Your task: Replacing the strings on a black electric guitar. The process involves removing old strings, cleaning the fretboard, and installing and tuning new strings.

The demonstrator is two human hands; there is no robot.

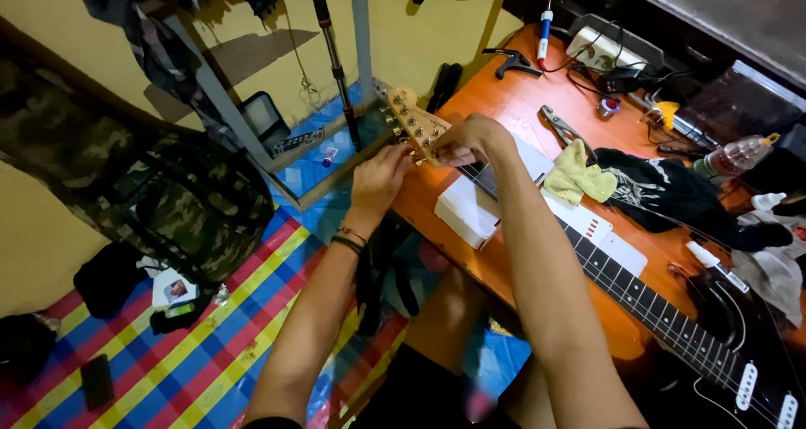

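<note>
A black electric guitar (722, 345) lies across an orange table (512, 102), its dark fretted neck (638, 299) resting on a white box (470, 206). The pale wooden headstock (413, 120) with metal tuning pegs juts past the table's left edge. My left hand (379, 175) pinches at the lower side of the headstock, a dark bracelet on its wrist. My right hand (472, 140) curls over the top of the headstock where it meets the neck, fingers closed on it. What the fingertips hold between them is hidden.
On the table lie a yellow cloth (579, 177), pliers (561, 128), a black cloth (672, 190), a power strip (606, 51), cables and a spray bottle (739, 154). A camouflage bag (159, 194) leans on the yellow wall. Small items are scattered on the striped floor mat (210, 353).
</note>
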